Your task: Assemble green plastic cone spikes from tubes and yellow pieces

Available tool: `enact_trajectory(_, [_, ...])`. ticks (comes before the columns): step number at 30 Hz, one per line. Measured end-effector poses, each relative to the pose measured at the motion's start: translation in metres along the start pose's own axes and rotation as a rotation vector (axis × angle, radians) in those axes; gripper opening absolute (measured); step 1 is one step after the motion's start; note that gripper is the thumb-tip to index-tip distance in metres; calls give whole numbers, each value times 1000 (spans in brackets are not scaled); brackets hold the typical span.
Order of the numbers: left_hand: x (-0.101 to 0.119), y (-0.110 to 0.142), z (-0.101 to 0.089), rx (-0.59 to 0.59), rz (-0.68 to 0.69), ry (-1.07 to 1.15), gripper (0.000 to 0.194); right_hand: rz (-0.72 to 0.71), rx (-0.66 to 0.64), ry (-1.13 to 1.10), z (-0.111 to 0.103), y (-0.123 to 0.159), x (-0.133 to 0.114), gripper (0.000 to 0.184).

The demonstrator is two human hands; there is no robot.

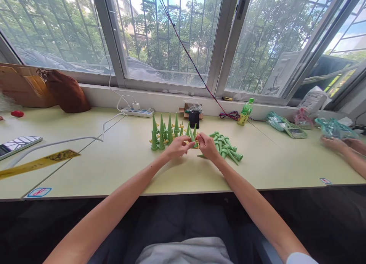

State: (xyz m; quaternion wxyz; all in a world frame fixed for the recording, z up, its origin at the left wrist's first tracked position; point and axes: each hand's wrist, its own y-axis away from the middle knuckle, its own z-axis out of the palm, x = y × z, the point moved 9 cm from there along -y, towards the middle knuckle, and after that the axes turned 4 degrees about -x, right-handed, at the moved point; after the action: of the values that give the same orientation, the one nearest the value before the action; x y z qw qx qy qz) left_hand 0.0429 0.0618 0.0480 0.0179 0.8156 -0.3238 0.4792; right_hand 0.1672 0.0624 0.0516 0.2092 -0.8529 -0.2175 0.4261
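Note:
Both my hands meet over the table behind its front edge. My left hand is closed on a green plastic spike, which points upward and tilts slightly. Close against that spike, my right hand has its fingers pinched together; what sits between them is too small to make out. Just left of my hands stand several upright green spikes in rows, with small yellow parts on some of them. To the right of my right hand lies a loose heap of green spikes.
A black phone lies behind the spikes. Along the back are a power strip, a green bottle and plastic-bagged items. At left are a white cable and yellow strap. Another person's hands are at far right.

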Motion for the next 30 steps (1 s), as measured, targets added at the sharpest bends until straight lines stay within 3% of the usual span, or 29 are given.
enact_trajectory(16, [11, 1, -1, 49, 165, -190, 35, 21, -29, 33, 2, 0, -1, 32])
enact_trajectory(30, [6, 1, 1, 23, 166, -275, 28, 52, -35, 48, 2, 0, 0, 29])
